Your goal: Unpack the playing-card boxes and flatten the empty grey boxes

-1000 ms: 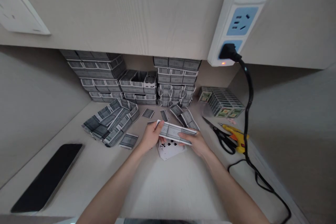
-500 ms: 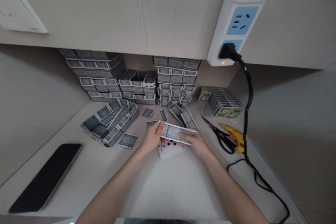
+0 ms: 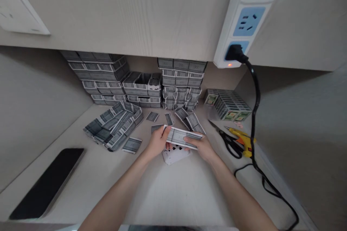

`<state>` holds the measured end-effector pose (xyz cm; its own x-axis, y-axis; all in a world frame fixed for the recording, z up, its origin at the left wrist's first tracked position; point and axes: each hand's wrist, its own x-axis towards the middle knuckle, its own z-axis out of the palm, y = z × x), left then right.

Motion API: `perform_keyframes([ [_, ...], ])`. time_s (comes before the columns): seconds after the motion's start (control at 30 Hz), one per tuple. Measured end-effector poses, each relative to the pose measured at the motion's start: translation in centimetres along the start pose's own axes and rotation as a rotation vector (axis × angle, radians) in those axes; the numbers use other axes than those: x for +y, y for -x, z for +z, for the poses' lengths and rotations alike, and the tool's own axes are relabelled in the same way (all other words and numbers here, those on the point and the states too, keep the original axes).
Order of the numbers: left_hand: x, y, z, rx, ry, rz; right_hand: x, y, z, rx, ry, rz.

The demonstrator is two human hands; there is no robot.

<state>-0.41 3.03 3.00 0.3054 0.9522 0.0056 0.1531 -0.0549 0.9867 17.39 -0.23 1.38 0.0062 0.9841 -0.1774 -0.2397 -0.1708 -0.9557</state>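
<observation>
Between my hands is a long strip of joined playing cards (image 3: 177, 135), patterned backs facing up, held above the desk. My left hand (image 3: 158, 141) pinches its left end, thumb on top. At the right end, my right hand (image 3: 203, 147) grips with the thumb lying across the patterned face. Under the strip, loose playing cards (image 3: 175, 155) lie face up, spades showing, partly hidden by the strip and fingers. A single face-down card (image 3: 132, 145) rests to the left, and folded card pieces (image 3: 191, 120) lie just behind the strip.
An open box shape built of cards (image 3: 115, 124) stands at left, before stacked card blocks (image 3: 180, 79). A black phone-like slab (image 3: 47, 182) lies front left. Scissors (image 3: 230, 142), a yellow glue gun (image 3: 245, 143), its black cord (image 3: 255, 115) and boxed card decks (image 3: 230, 104) are at right.
Almost nothing differs. Both hands keep hold of the card strip in nearly the same place, and the view has shifted very slightly.
</observation>
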Motion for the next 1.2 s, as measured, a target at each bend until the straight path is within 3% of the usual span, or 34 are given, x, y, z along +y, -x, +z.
perform_keyframes([
  [0.5, 0.7, 0.3, -0.2, -0.096, 0.063, -0.079, -0.4, 0.3, 0.1, 0.003, 0.006, 0.004],
  [0.7, 1.0, 0.3, -0.5, -0.125, 0.071, -0.02, -0.4, 0.5, 0.5, 0.021, -0.029, -0.039],
  [0.8, 1.0, 0.3, -0.8, -0.001, -0.015, 0.109, -0.4, 0.5, 0.9, 0.118, -0.035, -0.109],
  [0.9, 1.1, 0.5, -0.8, 0.2, -0.249, 0.319, -0.5, 0.5, 0.9, 0.205, -0.037, -0.172],
  [0.97, 1.0, 0.6, -0.5, 0.269, -0.418, 0.441, -0.6, 0.5, 0.9, 0.249, -0.038, -0.207],
  [1.03, 0.7, 0.8, 0.0, 0.286, -0.528, 0.489, -0.7, 0.6, 0.9, 0.259, -0.042, -0.225],
  [1.2, -0.6, 0.9, 1.4, 0.217, -0.612, 0.428, -0.8, 0.9, 1.3, 0.243, -0.028, -0.239],
])
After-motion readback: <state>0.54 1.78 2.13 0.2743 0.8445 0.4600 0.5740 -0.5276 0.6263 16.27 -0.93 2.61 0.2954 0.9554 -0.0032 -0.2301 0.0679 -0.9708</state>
